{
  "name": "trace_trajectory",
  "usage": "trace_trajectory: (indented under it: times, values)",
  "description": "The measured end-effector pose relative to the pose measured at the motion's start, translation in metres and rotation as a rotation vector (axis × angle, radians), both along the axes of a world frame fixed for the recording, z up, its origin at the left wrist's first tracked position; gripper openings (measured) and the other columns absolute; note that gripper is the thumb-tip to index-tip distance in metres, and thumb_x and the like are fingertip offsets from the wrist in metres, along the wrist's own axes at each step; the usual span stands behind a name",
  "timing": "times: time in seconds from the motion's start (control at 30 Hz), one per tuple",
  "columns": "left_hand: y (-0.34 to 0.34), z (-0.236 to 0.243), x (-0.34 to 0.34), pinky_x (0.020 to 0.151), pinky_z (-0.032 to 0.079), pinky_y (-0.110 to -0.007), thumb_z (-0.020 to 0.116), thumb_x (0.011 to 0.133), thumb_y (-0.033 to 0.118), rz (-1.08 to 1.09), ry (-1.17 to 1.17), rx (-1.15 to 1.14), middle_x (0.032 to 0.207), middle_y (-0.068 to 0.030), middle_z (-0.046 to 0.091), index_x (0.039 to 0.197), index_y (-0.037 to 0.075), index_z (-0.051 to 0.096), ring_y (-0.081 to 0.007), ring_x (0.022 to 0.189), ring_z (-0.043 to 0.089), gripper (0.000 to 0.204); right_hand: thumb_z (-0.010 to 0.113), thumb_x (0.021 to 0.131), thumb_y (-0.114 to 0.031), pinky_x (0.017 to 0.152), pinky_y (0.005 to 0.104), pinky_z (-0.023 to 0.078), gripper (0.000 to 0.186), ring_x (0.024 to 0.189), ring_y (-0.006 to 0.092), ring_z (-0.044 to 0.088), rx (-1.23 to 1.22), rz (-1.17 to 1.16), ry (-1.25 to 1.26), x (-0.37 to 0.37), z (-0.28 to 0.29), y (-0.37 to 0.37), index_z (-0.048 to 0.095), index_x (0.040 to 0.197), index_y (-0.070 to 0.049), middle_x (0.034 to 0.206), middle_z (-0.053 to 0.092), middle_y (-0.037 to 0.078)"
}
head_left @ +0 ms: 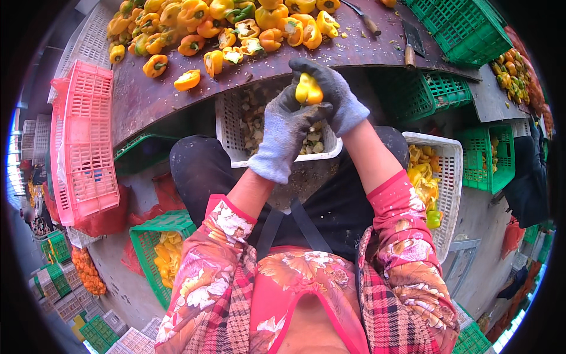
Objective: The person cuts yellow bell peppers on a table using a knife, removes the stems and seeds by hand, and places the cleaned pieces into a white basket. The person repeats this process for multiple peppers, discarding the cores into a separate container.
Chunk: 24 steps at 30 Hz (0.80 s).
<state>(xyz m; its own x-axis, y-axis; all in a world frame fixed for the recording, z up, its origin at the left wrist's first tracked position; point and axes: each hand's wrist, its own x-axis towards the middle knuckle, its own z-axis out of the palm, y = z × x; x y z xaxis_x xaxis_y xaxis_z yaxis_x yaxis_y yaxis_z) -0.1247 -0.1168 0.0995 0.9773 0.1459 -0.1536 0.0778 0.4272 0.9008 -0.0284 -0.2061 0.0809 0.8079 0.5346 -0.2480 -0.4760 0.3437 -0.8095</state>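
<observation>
Left crate (141,253), green: yellow pepper pieces (169,255). Right crate (451,177), white: more of the same. Basket (229,127), white, between the knees: scraps (253,127). Left hand (284,121) and right hand (336,97), gloved: fingers of both curled round one yellow pepper (308,91), above the basket's far part. Risk, as judged: a slackened hold could drop it among the scraps. Worktop (141,100), beyond: heaped peppers (191,44); a nudge could roll near-edge ones off. Far right: cleaver (409,54), knife (371,23).
</observation>
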Motion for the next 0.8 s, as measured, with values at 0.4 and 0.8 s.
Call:
trace_trajectory:
  times: [0.4, 0.8]
  values:
    - [0.014, -0.004, -0.01, 0.052, 0.047, -0.022, 0.067, 0.082, 0.004, -0.04, 0.029, -0.175, 0.087, -0.0027, 0.064, 0.105, 0.005, 0.061, -0.0085, 0.063, 0.058, 0.024, 0.06, 0.082, -0.007, 0.085, 0.029, 0.05, 0.033, 0.095, 0.0182, 0.061, -0.165, 0.068, -0.359, 0.013, -0.053, -0.009, 0.058, 0.115, 0.0, 0.109, 0.063, 0.008]
    - [0.108, -0.068, 0.011, 0.1, 0.038, -0.038, 0.072, 0.075, 0.029, -0.039, -0.135, 1.492, 0.128, -0.0237, 0.048, 0.135, 0.002, 0.04, -0.0329, 0.12, 0.048, 0.073, 0.066, 0.085, -0.019, 0.058, 0.0214, 0.041, 0.022, 0.066, 0.0071, 0.052, -0.779, -0.566, -0.494, 0.002, 0.039, -0.142, 0.069, 0.098, -0.001, 0.079, 0.062, -0.001]
